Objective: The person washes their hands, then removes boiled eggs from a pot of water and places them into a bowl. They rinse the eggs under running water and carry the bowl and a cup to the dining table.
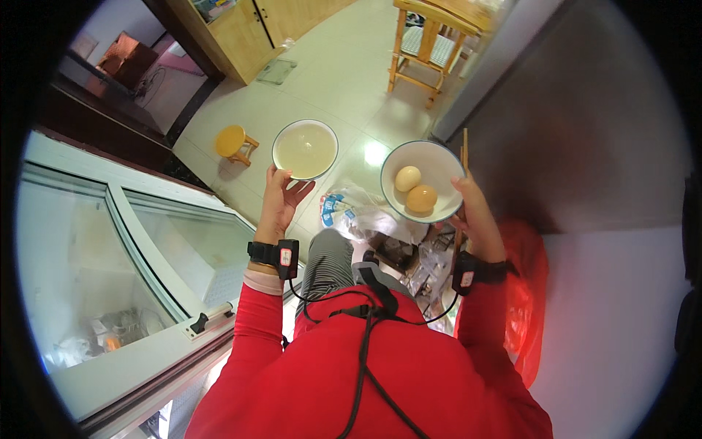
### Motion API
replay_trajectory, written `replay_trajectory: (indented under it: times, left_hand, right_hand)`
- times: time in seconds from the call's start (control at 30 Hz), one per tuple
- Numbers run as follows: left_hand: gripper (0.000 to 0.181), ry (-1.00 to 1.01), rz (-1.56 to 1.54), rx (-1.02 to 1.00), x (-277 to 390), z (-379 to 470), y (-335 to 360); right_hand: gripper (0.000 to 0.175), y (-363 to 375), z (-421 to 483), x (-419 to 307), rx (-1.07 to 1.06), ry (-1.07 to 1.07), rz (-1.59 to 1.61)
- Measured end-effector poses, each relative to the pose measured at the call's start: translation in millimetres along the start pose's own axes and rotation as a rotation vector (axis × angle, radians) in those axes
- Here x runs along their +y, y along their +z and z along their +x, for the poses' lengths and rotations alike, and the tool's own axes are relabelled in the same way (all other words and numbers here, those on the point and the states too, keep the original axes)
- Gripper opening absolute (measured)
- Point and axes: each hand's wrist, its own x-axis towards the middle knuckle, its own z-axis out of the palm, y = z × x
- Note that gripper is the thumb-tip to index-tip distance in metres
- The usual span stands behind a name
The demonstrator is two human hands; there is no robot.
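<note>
My left hand (282,200) grips the near rim of a round bowl (305,149) filled with pale yellowish liquid, thumb at the edge and fingers beneath. In my right hand (471,211) is a white bowl with a blue rim (396,159), held at its right side. Two eggs lie together in that bowl: a pale one (408,179) and a browner one (421,198). A pair of wooden chopsticks (465,148) sticks out by my right hand, partly hidden behind it and the bowl. The two bowls are apart, held over the floor.
A yellow stool (231,141) stands ahead to the left, and a wooden chair (428,49) farther ahead right. Plastic bags (356,211) lie near my feet. A sliding glass door (115,192) is on my left; a red bag (526,307) hangs right. A scale (277,71) lies near the cabinet (241,41).
</note>
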Motion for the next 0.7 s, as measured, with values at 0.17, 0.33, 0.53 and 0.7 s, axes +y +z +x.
replay_trajectory:
  times: [0.17, 0.33, 0.53, 0.7]
  left_hand:
    - [0.056, -0.014, 0.025, 0.042, 35.6, 45.8, 16.3]
    - [0.051, -0.008, -0.011, 0.048, 50.5, 101.0, 20.2]
    - [0.048, -0.056, -0.044, 0.083, 66.0, 191.8, 9.8]
    - [0.042, -0.057, 0.005, -0.077, 87.6, 305.3, -3.2]
  right_hand:
    - [0.038, 10.2, 71.7, -11.9, -0.126, -0.015, -0.001]
    - [0.034, 21.7, 154.6, -16.7, -0.138, 0.098, 0.051]
    - [0.031, 52.8, 263.5, -11.1, -0.05, 0.037, 0.084]
    - [0.04, 61.4, 388.4, -19.4, 0.028, 0.089, -0.073]
